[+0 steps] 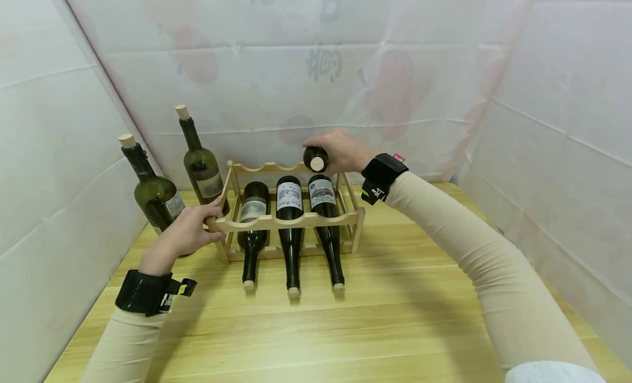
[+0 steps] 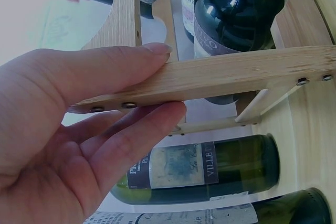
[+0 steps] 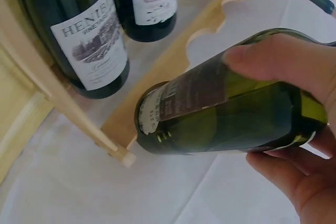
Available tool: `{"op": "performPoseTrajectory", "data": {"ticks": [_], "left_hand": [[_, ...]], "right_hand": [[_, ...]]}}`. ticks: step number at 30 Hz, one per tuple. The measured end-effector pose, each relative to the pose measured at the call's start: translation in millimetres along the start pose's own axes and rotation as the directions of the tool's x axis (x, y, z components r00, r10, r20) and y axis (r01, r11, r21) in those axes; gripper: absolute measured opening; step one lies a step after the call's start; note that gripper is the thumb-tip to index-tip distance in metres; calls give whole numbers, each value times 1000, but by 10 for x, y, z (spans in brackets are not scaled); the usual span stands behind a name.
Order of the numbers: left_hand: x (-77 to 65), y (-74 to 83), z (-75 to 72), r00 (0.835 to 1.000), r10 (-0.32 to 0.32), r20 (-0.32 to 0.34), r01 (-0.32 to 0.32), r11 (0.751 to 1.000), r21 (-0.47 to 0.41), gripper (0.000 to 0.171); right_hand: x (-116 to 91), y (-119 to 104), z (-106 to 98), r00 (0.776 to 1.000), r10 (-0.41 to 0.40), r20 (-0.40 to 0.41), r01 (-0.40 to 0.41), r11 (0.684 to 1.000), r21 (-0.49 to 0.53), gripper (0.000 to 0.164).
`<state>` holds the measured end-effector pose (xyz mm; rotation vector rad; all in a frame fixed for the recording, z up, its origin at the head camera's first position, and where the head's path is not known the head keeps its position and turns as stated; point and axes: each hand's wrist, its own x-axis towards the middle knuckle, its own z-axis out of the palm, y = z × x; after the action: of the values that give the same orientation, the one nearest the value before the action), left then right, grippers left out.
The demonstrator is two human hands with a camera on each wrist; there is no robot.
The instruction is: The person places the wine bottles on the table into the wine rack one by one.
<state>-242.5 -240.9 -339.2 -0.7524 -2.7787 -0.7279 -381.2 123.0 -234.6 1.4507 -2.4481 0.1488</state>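
A wooden wine rack stands on the table with three dark wine bottles lying in its lower level: one at left, one in the middle and one at right. Their corked necks point toward me. My left hand pinches the rack's top left corner, thumb above the wood and fingers below. Over the rack's back right, my right hand grips a green wine bottle, its corked end facing me. In the right wrist view, the bottle's base is at the notched back rail; contact is unclear.
Two corked green bottles stand upright left of the rack, a nearer one close to my left hand and a farther one by the rack's side. White sheeting encloses the wooden table at the back and sides.
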Motion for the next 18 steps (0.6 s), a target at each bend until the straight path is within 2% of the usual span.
{"op": "performPoseTrajectory", "data": {"ticks": [5,12,18], "left_hand": [[7,-4,12,1000,0,2,0,1000,4,21],[17,-16,16,1000,6,-4,-6,1000,8,21],[10,-10,17,1000,-1,8,1,1000,7,20]], "right_hand": [[-14,-6,60,1000,8,30,-7,999,-45,73],[-66,8,124,999,-11,36,13,999,-48,74],[-126,-33,165,998,-13,61,18,996,-89,81]]}}
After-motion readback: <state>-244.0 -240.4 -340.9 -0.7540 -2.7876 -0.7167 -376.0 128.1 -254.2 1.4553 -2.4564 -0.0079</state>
